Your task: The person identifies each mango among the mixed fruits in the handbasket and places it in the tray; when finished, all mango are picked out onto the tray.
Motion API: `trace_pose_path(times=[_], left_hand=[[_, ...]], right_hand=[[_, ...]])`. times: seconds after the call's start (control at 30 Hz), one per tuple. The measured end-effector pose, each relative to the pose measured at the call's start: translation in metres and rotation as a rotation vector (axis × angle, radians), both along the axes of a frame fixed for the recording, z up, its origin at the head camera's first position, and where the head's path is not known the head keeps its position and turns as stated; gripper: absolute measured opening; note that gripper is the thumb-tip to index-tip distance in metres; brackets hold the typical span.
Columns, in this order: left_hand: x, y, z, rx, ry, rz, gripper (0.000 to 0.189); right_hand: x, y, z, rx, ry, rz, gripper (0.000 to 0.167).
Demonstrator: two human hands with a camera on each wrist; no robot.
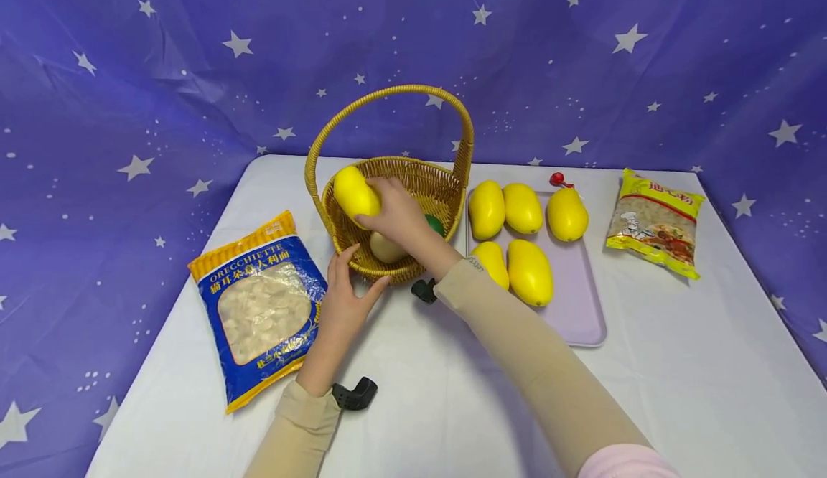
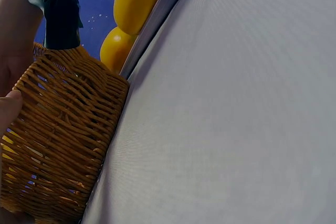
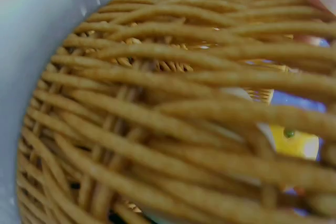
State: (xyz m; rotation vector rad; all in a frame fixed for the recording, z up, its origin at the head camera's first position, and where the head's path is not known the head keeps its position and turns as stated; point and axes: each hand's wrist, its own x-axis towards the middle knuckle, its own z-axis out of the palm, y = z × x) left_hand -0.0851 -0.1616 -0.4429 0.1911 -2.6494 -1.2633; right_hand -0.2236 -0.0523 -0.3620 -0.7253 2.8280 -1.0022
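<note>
My right hand (image 1: pixel 403 216) holds a yellow mango (image 1: pixel 352 192) over the left side of a wicker basket (image 1: pixel 429 182) with a tall arched handle. Inside the basket, under that forearm, sit a pale beige rounded item (image 1: pixel 386 248) and a green one (image 1: pixel 436 225), both partly hidden. My left hand (image 1: pixel 342 302) grips the basket's near left rim, fingers over the edge and thumb on the front. The woven wall (image 2: pixel 68 129) fills the left of the left wrist view. From the right wrist, weave (image 3: pixel 157 103) covers most of the view, with fingertips along its top.
A lilac tray (image 1: pixel 584 320) right of the basket carries several yellow mangoes (image 1: pixel 530 273). A small red item (image 1: pixel 559 179) lies at its back edge. A blue orecchiette bag (image 1: pixel 258 313) lies left of the basket, and a yellow food packet (image 1: pixel 655 227) at far right.
</note>
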Motion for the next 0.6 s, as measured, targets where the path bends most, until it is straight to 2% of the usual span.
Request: trace_pose_path(times=[0.27,0.6], left_hand=[[0.000,0.001,0.000,0.003,0.001,0.002,0.077],[-0.001,0.001,-0.001,0.018,0.001,-0.001,0.077]], right_hand=[[0.003,0.022,0.009,-0.080,-0.003,-0.038,0.072],[0.022,0.073,0.023,-0.194,0.015,-0.052,0.070]])
